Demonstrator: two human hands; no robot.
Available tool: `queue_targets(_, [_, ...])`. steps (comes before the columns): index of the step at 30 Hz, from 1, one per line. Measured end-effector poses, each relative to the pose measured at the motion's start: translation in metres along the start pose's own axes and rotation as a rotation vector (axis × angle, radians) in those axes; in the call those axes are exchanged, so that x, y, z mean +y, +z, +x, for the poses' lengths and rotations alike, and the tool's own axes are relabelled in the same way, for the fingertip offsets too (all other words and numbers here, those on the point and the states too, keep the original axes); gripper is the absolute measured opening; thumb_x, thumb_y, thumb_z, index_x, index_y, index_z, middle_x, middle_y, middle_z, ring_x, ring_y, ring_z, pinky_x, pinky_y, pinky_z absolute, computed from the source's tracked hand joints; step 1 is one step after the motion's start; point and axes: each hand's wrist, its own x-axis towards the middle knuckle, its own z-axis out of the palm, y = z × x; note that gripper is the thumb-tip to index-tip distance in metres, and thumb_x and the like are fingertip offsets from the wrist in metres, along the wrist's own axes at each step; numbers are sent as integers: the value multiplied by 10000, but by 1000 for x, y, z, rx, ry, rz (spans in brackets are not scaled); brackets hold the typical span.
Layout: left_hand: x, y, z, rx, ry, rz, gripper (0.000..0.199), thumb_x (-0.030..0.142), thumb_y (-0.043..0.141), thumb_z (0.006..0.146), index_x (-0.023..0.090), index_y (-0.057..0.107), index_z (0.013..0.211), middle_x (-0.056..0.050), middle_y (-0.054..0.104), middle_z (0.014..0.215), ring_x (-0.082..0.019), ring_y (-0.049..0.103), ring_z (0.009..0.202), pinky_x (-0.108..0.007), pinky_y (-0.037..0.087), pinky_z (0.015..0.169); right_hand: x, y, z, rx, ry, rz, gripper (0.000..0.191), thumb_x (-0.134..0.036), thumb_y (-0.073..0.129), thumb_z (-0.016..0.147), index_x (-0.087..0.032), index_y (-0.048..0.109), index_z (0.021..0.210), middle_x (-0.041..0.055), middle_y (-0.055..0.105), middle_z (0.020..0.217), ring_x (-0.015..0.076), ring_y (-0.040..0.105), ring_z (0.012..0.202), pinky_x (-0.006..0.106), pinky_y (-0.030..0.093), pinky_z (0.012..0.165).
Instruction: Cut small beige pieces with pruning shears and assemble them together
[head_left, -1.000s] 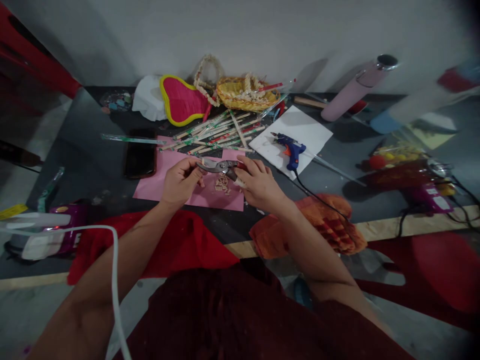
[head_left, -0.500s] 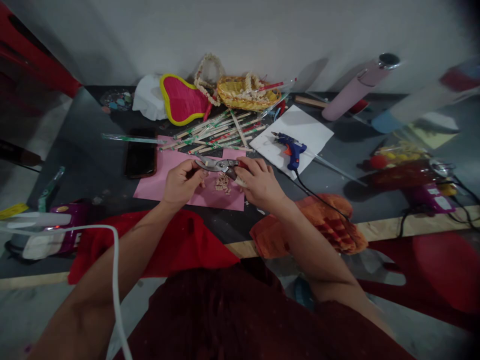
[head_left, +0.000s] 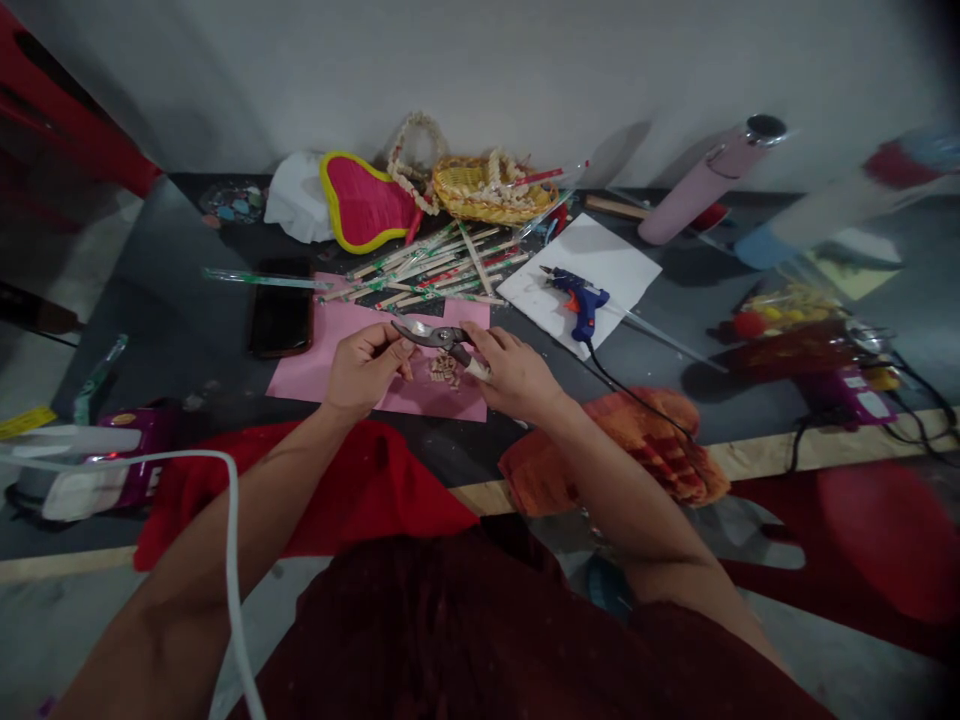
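Note:
My right hand (head_left: 517,370) is wrapped round the handles of a pair of pruning shears (head_left: 447,338), whose blades point left. Close to the blade tips, my left hand (head_left: 360,370) is closed in a pinch. A small pale piece, apparently of wooden stick, shows at the blades by its fingertips; the rest is hidden by the fingers. Below the shears, several short cut wooden pieces (head_left: 444,373) lie in a small heap on pink paper (head_left: 330,345). Wooden chopsticks (head_left: 427,265), some in printed wrappers, are piled just beyond the paper.
A blue glue gun (head_left: 581,300) lies on white paper (head_left: 626,260) to the right, its cord trailing toward an orange cloth (head_left: 637,440). Left stands a phone (head_left: 281,310) lying flat. Behind are a yellow basket (head_left: 480,200) and a pink bottle (head_left: 697,195).
The shears have turned slightly in my right hand, and their pale handle shows more. My right fingers have shifted a little; my left hand has stayed nearly in place.

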Motion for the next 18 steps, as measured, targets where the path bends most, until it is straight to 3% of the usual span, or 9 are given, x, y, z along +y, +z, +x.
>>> queue_targets(8, [-1,-1,-1,14,14,-22,242,354,682,755,137,602,682,-11,638,649,-64,537,433,-184,452,442,-7,-2,0,-45,24,-24,580,-325,458,877,-202,278,1414,127,553,1181,265,526,1064,360,441,860])
queue_targets(18, [-3,-3,-2,-32,57,11,230,345,649,790,133,625,704,-16,645,662,-73,556,451,-196,454,457,1,-5,1,-52,9,-101,659,-287,464,853,-215,210,1457,141,476,1292,299,475,1110,432,424,873])
